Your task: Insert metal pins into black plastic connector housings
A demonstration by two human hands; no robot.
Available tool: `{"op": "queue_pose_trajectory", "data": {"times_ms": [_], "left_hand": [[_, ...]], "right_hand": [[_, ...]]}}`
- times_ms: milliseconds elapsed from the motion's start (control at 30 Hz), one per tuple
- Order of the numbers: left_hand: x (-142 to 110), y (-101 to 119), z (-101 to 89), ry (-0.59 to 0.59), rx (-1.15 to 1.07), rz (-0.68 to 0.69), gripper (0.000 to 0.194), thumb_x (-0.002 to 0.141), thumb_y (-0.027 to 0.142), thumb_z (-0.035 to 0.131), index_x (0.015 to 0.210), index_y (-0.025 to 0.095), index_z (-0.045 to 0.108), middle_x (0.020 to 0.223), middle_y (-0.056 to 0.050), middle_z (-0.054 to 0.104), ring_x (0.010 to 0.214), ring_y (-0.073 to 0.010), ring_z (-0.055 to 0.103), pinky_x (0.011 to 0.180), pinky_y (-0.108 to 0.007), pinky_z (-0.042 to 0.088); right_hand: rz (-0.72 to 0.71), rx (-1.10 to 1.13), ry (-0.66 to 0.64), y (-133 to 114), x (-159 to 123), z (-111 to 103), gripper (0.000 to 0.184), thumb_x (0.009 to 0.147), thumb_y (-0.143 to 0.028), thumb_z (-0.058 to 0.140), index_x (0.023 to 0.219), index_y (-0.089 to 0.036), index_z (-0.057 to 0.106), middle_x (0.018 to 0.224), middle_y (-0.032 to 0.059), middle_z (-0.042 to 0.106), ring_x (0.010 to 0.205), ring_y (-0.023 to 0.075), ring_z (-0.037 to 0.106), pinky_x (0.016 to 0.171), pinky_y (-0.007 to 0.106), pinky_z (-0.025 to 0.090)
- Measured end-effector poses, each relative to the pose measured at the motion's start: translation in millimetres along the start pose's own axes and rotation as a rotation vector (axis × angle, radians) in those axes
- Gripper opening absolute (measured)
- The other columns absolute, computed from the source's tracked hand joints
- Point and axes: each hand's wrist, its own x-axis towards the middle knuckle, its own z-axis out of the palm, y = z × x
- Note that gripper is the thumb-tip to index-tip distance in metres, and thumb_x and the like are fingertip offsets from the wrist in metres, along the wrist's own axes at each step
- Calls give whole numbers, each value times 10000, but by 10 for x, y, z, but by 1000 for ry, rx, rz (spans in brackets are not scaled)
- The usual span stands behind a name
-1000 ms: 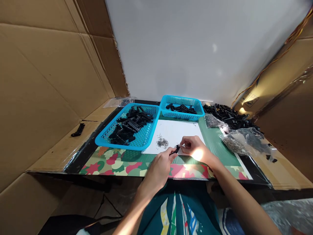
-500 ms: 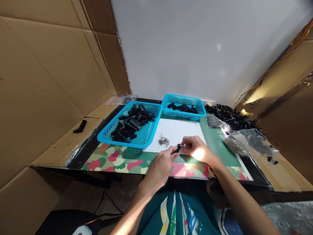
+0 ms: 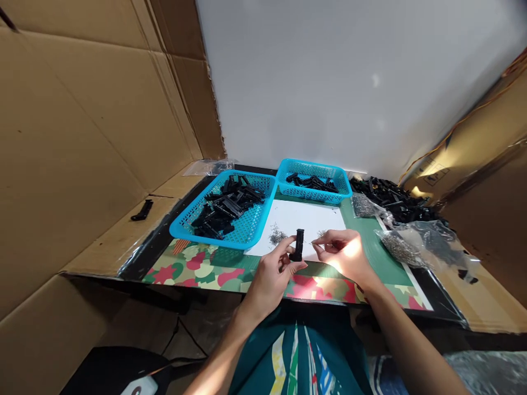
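Note:
My left hand (image 3: 269, 277) grips a black plastic part (image 3: 300, 245), long and narrow with a foot at its lower end, and holds it upright over the front of a white sheet (image 3: 294, 211). Just to its right, my right hand (image 3: 343, 253) is closed in a pinch, its fingertips apart from the part. Whatever sits in that pinch is too small to name. A dark pile of tiny metal pieces (image 3: 277, 236) lies on the sheet left of the part. Another small pile (image 3: 321, 235) lies behind my right fingertips, partly hidden by them.
A blue basket (image 3: 176, 229) of black parts stands left, a second blue basket (image 3: 348, 192) behind the sheet. Black parts (image 3: 387, 192) are heaped at back right, near clear bags (image 3: 399, 247) of small metal pieces. One black part (image 3: 143, 210) lies on cardboard at left.
The black part has gone from lying low between both hands to standing upright in my left hand. My right hand has moved off it to the right. The view has shifted slightly.

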Motion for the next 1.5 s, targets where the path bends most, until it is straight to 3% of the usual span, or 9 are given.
{"op": "queue_pose_trajectory", "data": {"times_ms": [200,333,500,667,867,1033,1300,1500], "left_hand": [[-30,19,-28,-39,-52,8,523,982,444,706,1421,164,655,941,-29,668,821,-184,606,768,-274,536],[-17,114,-59,-121,103,3,444,1075,485,525,1305,154,711,801,-2,623,763,-180,570,729,-265,480],[4,194,-36,-164,262,-32,423,1118,456,408,1020,201,732,684,40,521,665,-161,514,664,-261,375],[3,262,-2,-170,361,-65,433,1118,432,396,891,228,703,626,40,496,608,-177,464,621,-280,304],[11,327,10,-186,396,-87,401,1109,386,403,1139,235,774,842,-44,725,722,-218,593,641,-288,348],[17,336,13,-200,380,-89,422,1102,389,408,1297,259,759,943,-68,789,841,-256,683,682,-291,414],[37,274,30,-187,364,-65,397,1100,384,444,1315,301,767,1085,-51,842,876,-281,747,730,-309,466],[26,283,28,-194,361,-60,399,1101,352,440,1343,284,749,1165,-75,832,1011,-293,757,775,-309,476]], "right_hand": [[-35,-7,49,-115,-57,62,144,746,-283,726,689,-159,771,516,-15,497,492,108,355,481,284,276],[2,-17,75,-93,12,2,169,786,-313,693,701,-169,720,554,-9,521,517,110,366,496,280,278],[77,-45,-62,67,123,-120,98,723,-233,689,643,-189,654,494,-80,358,501,87,276,496,266,206],[151,-50,-161,203,135,-123,78,711,-233,663,655,-179,658,504,-70,423,503,87,309,496,257,211],[192,-32,-220,196,115,-121,69,717,-234,671,679,-178,658,495,-80,417,499,88,312,493,254,225],[196,-25,-247,197,83,-131,40,731,-208,668,702,-183,653,519,-83,420,512,89,316,498,250,223],[156,-36,-239,222,44,-100,87,733,-172,631,664,-192,581,575,-76,384,573,96,299,527,255,221],[127,-84,-252,253,65,-100,131,718,-159,630,627,-195,543,582,-73,360,593,101,297,539,257,229]]}}
